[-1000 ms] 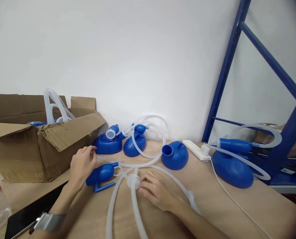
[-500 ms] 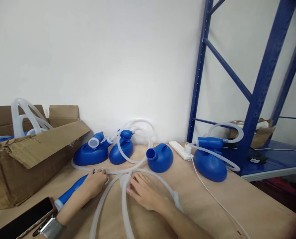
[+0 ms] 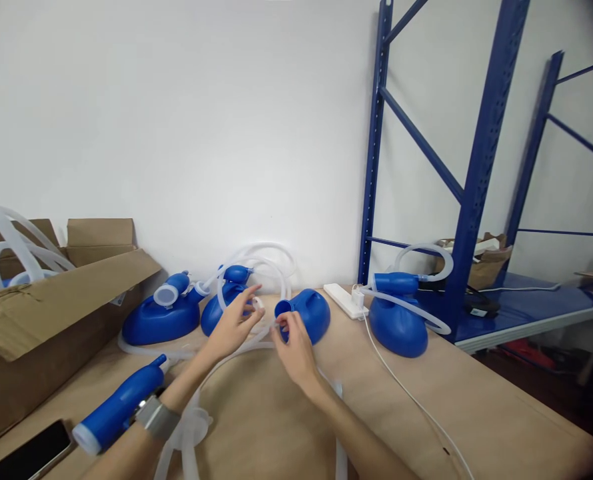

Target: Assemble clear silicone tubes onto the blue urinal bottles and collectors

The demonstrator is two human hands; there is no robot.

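Observation:
My left hand (image 3: 234, 325) is raised over the table, index finger stretched out. A small whitish ring-shaped piece (image 3: 258, 305) shows between its thumb and fingers. Close by, my right hand (image 3: 295, 347) has its fingers curled together in front of the open mouth of a blue urinal bottle (image 3: 314, 316); what they pinch, if anything, is too small to tell. Under my left forearm lies a blue handheld piece (image 3: 121, 403) with a white rim. Translucent hose (image 3: 189, 450) with a round clear lid (image 3: 195, 427) lies at the front.
More blue bottles with hoses stand along the wall: one at left (image 3: 161, 321), one behind my left hand, and one at right (image 3: 398, 327). A cardboard box (image 3: 56, 347) holds hoses. A phone (image 3: 26, 453), a power strip (image 3: 345, 300) with a white cable, and a blue rack (image 3: 486, 127) surround the area.
Both hands have lifted off the hose and moved toward the open bottle, the left hand rightward with the small ring. The hose and clear lid have shifted left and nearer. The view has turned right.

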